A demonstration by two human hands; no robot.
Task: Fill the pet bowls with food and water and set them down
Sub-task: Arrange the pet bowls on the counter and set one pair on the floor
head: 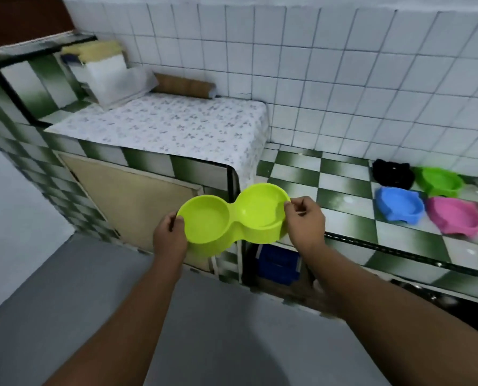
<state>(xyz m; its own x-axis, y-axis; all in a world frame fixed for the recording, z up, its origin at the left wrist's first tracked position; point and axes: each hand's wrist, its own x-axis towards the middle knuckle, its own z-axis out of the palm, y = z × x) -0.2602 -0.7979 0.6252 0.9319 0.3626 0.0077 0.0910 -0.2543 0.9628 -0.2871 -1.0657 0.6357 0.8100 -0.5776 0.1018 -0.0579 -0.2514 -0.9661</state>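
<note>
A lime-green double pet bowl (pixel 232 215) hangs in the air in front of the counter, held level between both hands. Both of its round wells look empty. My left hand (pixel 169 238) grips its left rim, thumb on top. My right hand (pixel 306 218) pinches the right rim with thumb and fingers. On the green-and-white checkered counter (pixel 340 218) to the right sit single bowls: a black one (pixel 393 174), a green one (pixel 440 181), a blue one (pixel 400 207) and a pink one (pixel 454 218).
A raised counter section with a flowered cloth (pixel 171 126) stands behind the double bowl, with white bags (pixel 107 76) and a brown roll (pixel 185 86) at its back. Below are a beige cupboard door (pixel 132 196) and a blue crate (pixel 278 263). Grey floor (pixel 65 302) lies in front.
</note>
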